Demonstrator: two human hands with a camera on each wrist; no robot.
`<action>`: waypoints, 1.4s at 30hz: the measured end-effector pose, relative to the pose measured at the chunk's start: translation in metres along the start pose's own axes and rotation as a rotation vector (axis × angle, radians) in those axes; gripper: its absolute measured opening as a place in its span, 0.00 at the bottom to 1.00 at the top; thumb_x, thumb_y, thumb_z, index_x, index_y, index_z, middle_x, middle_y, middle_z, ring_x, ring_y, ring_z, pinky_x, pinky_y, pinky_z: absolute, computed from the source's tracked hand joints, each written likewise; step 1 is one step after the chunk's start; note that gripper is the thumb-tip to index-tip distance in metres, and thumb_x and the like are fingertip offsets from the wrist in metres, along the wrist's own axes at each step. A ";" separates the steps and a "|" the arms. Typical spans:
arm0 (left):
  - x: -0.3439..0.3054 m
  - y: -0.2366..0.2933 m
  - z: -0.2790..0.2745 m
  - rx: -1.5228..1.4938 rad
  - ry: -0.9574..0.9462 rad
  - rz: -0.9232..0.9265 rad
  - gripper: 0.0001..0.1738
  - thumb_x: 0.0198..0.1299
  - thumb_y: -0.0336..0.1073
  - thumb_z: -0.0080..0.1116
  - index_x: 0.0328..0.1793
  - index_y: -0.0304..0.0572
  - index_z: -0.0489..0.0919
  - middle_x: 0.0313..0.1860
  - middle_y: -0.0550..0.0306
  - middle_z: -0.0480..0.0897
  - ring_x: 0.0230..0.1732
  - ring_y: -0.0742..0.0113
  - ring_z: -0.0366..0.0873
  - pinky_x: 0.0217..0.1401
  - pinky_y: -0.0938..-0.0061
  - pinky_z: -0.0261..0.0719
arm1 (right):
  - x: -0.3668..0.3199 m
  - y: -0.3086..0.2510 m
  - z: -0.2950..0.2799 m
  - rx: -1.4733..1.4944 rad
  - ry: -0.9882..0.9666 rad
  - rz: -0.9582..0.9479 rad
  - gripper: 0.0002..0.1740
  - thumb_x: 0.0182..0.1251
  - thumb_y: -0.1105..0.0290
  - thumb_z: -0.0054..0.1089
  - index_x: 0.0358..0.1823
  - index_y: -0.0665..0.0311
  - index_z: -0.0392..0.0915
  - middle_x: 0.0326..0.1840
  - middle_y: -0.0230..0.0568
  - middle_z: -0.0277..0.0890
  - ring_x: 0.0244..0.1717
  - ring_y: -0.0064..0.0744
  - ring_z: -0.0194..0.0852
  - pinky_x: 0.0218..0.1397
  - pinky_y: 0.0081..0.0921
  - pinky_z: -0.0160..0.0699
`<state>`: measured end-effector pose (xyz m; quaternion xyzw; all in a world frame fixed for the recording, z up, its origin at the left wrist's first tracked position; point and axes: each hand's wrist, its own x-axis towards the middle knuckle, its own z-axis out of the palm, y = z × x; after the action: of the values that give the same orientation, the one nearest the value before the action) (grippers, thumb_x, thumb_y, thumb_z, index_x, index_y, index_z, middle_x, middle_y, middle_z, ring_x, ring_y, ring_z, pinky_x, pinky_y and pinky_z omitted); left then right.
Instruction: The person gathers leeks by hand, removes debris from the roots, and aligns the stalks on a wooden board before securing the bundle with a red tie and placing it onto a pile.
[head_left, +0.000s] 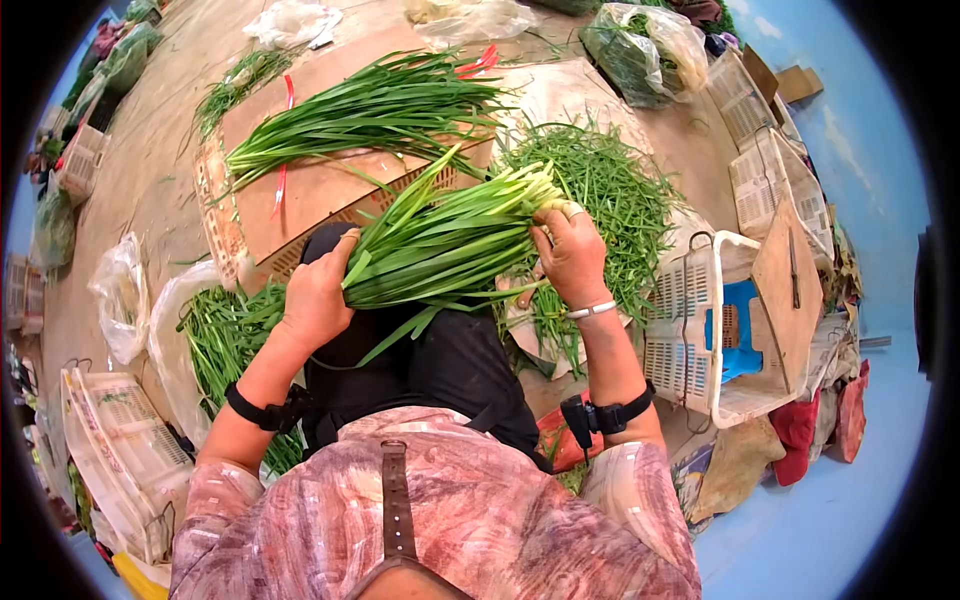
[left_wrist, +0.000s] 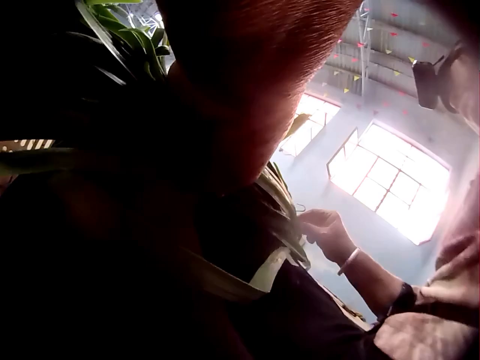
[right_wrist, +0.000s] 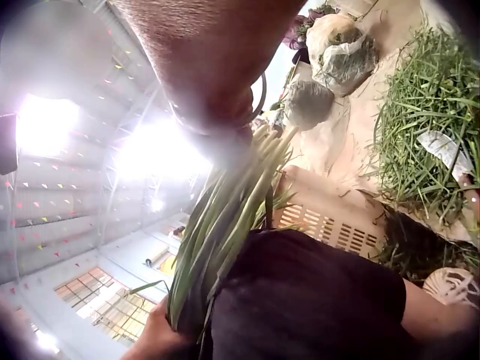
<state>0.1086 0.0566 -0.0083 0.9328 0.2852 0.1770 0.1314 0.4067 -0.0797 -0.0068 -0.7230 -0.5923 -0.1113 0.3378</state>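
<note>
Both forearms reach forward over the lap. The left hand [head_left: 318,295] cups the bunch's [head_left: 440,245] leafy end; the right hand [head_left: 572,255] grips its pale stem end. The bunch lies crosswise, stems pointing right and away.

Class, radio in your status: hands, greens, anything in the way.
Left hand grips bundle of greens, leaf end. Right hand grips pale stem end. Nothing blocking either hand.

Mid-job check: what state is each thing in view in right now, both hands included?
Chive bunch: gathered, lying across the lap, gripped at both ends.
Left hand: grips the leaf end.
Right hand: grips the pale stem end.
Second bunch: lying flat on the cardboard.
Loose chives: spread in a heap.
White basket: partly covered by a board.
Plastic bag: stuffed with greens.
</note>
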 end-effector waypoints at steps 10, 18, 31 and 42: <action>0.000 0.000 0.000 -0.017 -0.016 -0.001 0.36 0.46 0.33 0.61 0.64 0.36 0.63 0.44 0.41 0.79 0.41 0.43 0.78 0.39 0.59 0.77 | 0.001 -0.002 -0.005 0.029 0.018 -0.011 0.07 0.48 0.75 0.61 0.29 0.59 0.73 0.32 0.38 0.70 0.35 0.42 0.70 0.35 0.34 0.72; -0.006 0.000 0.000 -0.016 0.054 0.020 0.36 0.46 0.33 0.60 0.65 0.35 0.63 0.40 0.45 0.79 0.40 0.49 0.77 0.38 0.63 0.72 | 0.004 0.069 -0.070 -0.221 0.229 0.217 0.03 0.49 0.76 0.56 0.27 0.62 0.74 0.26 0.42 0.74 0.25 0.40 0.74 0.28 0.34 0.73; -0.015 0.002 0.014 0.138 0.226 0.056 0.38 0.45 0.31 0.59 0.67 0.37 0.62 0.28 0.56 0.72 0.30 0.57 0.71 0.31 0.67 0.64 | 0.037 0.022 -0.002 0.833 -0.025 0.652 0.13 0.51 0.71 0.68 0.35 0.70 0.75 0.30 0.39 0.78 0.30 0.21 0.72 0.32 0.17 0.72; -0.011 -0.008 0.014 0.006 0.308 -0.014 0.31 0.45 0.28 0.58 0.61 0.38 0.69 0.39 0.50 0.79 0.37 0.51 0.77 0.37 0.62 0.71 | 0.008 -0.003 -0.033 1.174 -0.110 0.631 0.11 0.53 0.78 0.61 0.39 0.68 0.73 0.29 0.32 0.74 0.26 0.18 0.70 0.30 0.15 0.73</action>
<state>0.1021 0.0551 -0.0264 0.8929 0.3091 0.3162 0.0843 0.4141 -0.0936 0.0237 -0.5624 -0.3310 0.3705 0.6610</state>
